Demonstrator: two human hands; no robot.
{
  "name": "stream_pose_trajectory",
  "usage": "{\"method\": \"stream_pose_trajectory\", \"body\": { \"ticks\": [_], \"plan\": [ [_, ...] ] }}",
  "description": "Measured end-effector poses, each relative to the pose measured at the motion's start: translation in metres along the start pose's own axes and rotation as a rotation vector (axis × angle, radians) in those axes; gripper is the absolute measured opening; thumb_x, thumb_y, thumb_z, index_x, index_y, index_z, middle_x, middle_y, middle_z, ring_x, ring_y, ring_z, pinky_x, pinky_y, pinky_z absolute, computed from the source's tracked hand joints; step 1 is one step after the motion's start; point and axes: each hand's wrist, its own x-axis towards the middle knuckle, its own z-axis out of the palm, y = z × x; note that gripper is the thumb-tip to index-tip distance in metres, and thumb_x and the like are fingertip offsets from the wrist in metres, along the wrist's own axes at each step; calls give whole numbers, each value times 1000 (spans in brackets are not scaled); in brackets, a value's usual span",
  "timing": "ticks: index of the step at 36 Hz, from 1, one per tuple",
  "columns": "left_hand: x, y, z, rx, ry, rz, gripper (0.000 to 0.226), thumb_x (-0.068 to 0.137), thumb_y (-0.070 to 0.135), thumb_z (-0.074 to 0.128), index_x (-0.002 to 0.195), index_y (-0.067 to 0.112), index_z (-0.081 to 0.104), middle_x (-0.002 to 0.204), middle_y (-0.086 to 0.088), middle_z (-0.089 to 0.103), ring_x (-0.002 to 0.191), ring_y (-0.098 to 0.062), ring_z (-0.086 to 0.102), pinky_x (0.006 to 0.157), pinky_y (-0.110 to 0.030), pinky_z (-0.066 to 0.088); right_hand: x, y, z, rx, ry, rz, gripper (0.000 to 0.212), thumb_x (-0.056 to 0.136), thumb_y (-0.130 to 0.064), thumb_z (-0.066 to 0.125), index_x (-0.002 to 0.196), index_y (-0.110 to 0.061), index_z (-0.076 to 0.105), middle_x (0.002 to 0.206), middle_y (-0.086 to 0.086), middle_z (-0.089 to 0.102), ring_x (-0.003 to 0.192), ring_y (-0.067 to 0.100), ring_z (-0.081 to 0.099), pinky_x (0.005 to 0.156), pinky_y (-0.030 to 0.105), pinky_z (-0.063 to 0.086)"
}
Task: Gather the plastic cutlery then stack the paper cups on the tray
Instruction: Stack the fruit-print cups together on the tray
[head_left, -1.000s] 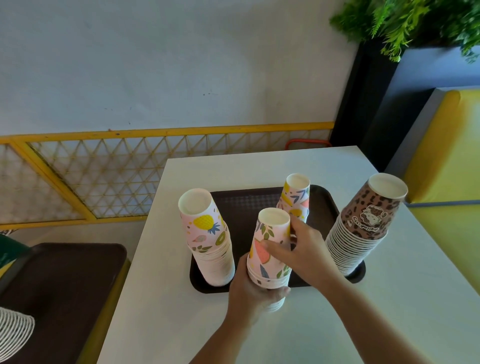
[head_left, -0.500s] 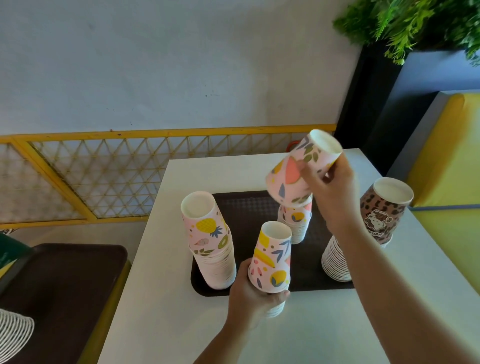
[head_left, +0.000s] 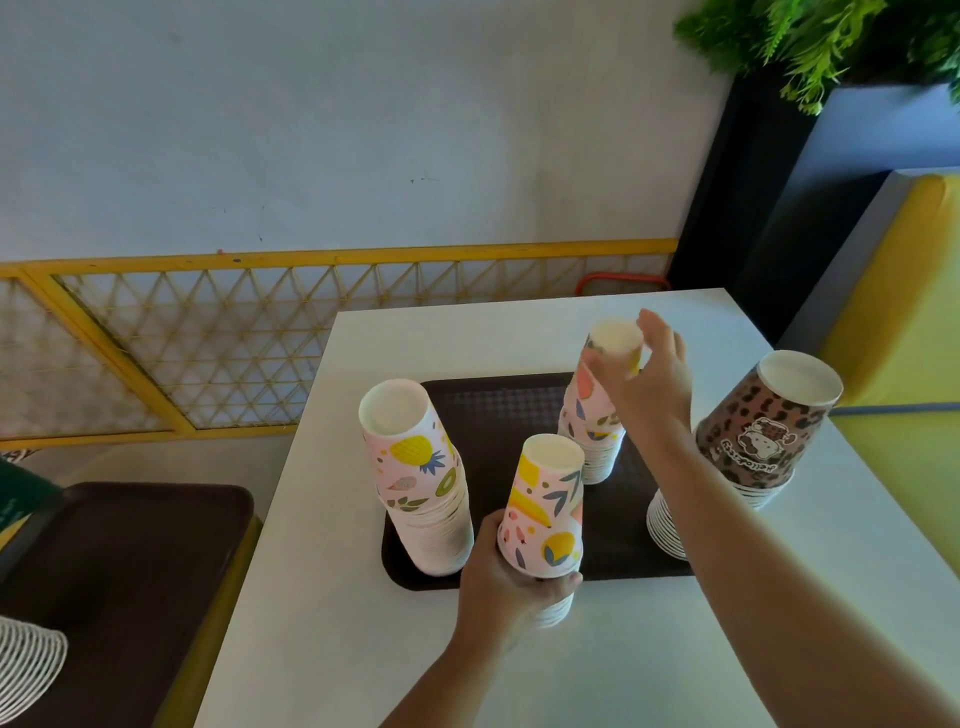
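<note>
While left hand (head_left: 498, 582) grips near stack (head_left: 543, 514), right hand (head_left: 644, 374) touches far stack (head_left: 597, 415)

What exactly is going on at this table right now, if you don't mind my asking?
A person is sorting upside-down paper cups into stacks on a dark tray on a white table. The right hand is at the top cup of the far stack, fingers loosely around it. The left hand holds the near stack at the tray's front edge. A pineapple-print stack stands at the tray's left and a brown leopard-print stack at its right. No cutlery is visible.
</note>
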Motion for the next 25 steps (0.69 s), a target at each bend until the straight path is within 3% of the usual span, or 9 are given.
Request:
{"method": "stream_pose_trajectory", "body": {
  "ticks": [3,6,9,12,15,21,25],
  "plan": [
    [0,1,1,-8,-1,10,70,55,20,90,105,38,44,101,20,59,93,8,57,72,-2,46,-14,-2,-6,35,13,-70,71,79,-38,68,138,-19,35,140,1,39,127,16,40,99,27,38],
    [0,3,2,-29,4,19,71,55,20,90,106,37,44,103,18,60,96,-2,59,75,-5,47,-36,-7,-15,93,-8,-145,59,81,-37,64,132,-17,43,129,0,49,116,13,49,92,25,43],
    [-1,4,3,-64,5,22,76,47,30,91,110,31,49,107,11,64,100,-8,61,81,-14,51,-64,-9,-22,93,-157,-152,49,80,-35,65,124,-20,48,114,-9,54,103,8,54,81,21,45],
    [-1,6,2,-95,17,14,78,35,49,81,105,31,51,101,10,67,96,-4,63,81,-19,53,-88,-1,-23,60,-374,-137,56,73,-39,69,124,-26,47,111,-18,53,100,0,53,77,11,42],
    [-1,6,3,-108,24,21,82,35,50,80,109,26,53,103,7,67,98,-9,63,85,-28,55,-101,6,-22,70,-482,-77,57,66,-39,76,115,-33,48,104,-24,55,94,-11,54,69,4,44],
    [-6,8,4,-44,-11,40,90,35,54,79,114,25,49,108,8,64,103,-14,61,88,-29,54,-104,9,-25,71,-429,-82,48,69,-33,77,106,-38,46,90,-34,53,83,-27,52,64,-2,43],
    [-9,8,3,10,-39,33,94,34,58,77,118,29,46,113,13,61,108,-9,58,91,-26,52,-100,9,-28,71,-406,-88,42,71,-29,75,104,-35,50,89,-29,56,83,-20,56,65,1,46]
  ]
}}
